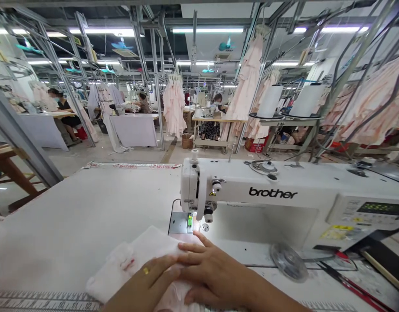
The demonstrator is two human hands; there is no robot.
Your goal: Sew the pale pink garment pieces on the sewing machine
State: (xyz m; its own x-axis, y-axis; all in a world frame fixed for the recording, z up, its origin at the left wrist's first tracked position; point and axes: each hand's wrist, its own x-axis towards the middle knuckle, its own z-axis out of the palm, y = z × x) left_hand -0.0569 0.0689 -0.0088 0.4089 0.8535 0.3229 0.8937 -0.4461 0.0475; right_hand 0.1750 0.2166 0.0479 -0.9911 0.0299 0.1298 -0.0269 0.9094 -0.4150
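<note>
A pale pinkish-white piece of cloth (150,242) lies bunched on the sewing table, its far right part reaching the needle plate (178,222) of a white sewing machine (232,177). My left hand (154,277), with a yellow ring, rests on this cloth with its fingers stretched to the right. Beside it, and touching it, my right hand (215,273) lies flat on the cloth with fingers spread. Its index fingertip is just in front of the green presser foot (190,220). Small red marks show on the left part of the cloth. The undersides of both hands are hidden.
Red-handled tweezers (355,288) and a clear round disc (289,262) lie right of my hands. A ruler strip (43,301) runs along the front edge. Thread cones (270,100) stand behind the machine. Hanging pink garments (175,106) and several people at other machines are farther back.
</note>
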